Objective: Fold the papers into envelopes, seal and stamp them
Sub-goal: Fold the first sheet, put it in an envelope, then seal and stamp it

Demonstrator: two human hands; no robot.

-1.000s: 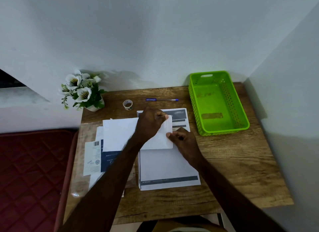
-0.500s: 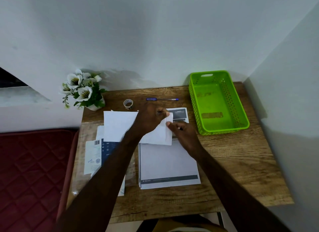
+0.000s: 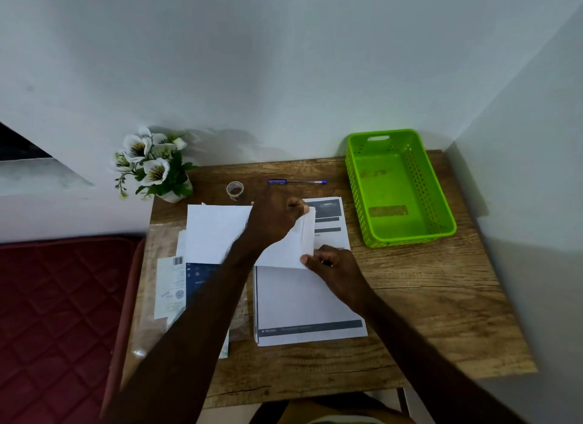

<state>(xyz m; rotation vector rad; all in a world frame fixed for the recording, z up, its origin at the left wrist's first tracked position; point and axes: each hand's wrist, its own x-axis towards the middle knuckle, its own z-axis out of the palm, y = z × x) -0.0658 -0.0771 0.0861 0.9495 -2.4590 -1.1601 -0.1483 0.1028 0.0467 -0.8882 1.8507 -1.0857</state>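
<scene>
Wooden table (image 3: 426,300) is standing in a corner of pale walls, with a dark red quilted mattress (image 3: 60,313) lying beside it on the side away from the green basket (image 3: 441,203). That basket, a perforated plastic tray, is sitting at the table's far corner and serves as the landmark. Just beside the basket, toward the mattress, a stack of printed sheets (image 3: 303,300) is lying flat. Over the stack's far end a white folded paper (image 3: 217,231) is being worked. The left hand (image 3: 274,218) is curling its fingers over the paper's edge nearest the basket, pinching a narrow flap that is standing partly raised. The right hand (image 3: 334,269) is pinching the paper's near corner on the basket side, thumb pressing down. Farther from the basket, more envelopes and leaflets (image 3: 173,285) are lying under the left forearm. Along the wall, going away from the basket, a blue pen (image 3: 296,182), a small tape roll (image 3: 235,189) and a pot of white flowers (image 3: 151,165) are resting.
</scene>
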